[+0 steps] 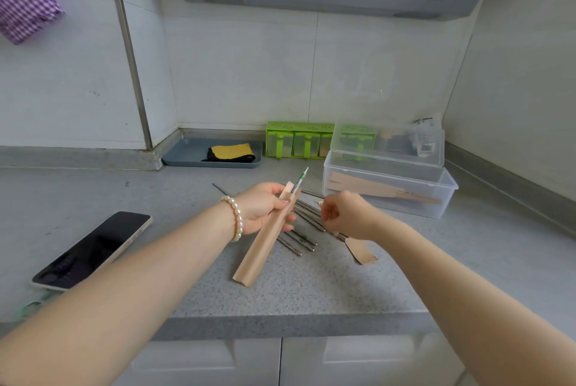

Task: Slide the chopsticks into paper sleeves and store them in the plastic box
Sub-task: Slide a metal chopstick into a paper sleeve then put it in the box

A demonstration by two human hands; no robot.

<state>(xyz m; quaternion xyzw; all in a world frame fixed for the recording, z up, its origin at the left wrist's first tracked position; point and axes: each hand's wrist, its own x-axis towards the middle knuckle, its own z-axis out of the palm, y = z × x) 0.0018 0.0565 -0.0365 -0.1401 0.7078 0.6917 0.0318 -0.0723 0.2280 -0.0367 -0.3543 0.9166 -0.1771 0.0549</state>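
Note:
My left hand (265, 211) grips a brown paper sleeve (265, 239) near its upper end, with the sleeve slanting down to the counter. A chopstick with a green-and-white end (300, 180) sticks out of the sleeve's top. My right hand (349, 214) hovers with curled fingers over a pile of loose metal chopsticks (304, 226); whether it holds one is hidden. A second paper sleeve (363, 251) lies flat just below that hand. The clear plastic box (442, 198) stands at the right with its lid (389, 142) up, and sleeved chopsticks (374, 187) lie inside.
A phone (93, 248) lies on the grey counter at the left. At the back stand a grey tray (187, 155) with a yellow-and-black cloth (232, 152) and a green seasoning rack (296, 139). The counter's front edge (280, 320) runs below my arms.

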